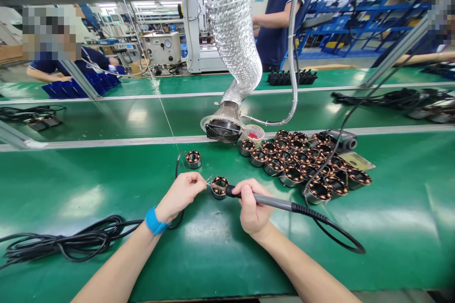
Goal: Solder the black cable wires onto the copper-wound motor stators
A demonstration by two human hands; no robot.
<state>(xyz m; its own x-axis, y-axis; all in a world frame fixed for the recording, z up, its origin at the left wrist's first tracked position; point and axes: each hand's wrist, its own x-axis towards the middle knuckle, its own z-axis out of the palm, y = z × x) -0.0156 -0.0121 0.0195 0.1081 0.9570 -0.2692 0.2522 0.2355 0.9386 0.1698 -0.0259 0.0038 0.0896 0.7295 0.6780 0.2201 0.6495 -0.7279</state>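
Observation:
A soldering iron (272, 201) with a grey handle is gripped in my right hand (254, 206). Its tip end reaches over a motor stator (219, 187) with copper windings on the green bench. Just left of that stator, my left hand (185, 193) pinches a thin wire between thumb and fingertips, its end close to the stator's rim. A blue band (155, 221) circles my left wrist. Behind my left hand stands a second stator (193, 159), beside the end of a black cable (177, 165).
Several stators (291, 175) stand grouped at the right. A fume extractor hood (223, 125) hangs from a silver duct (232, 23). Coiled black cable (85, 241) lies left. The iron's cord (341, 241) loops right. Co-workers stand or sit beyond the bench.

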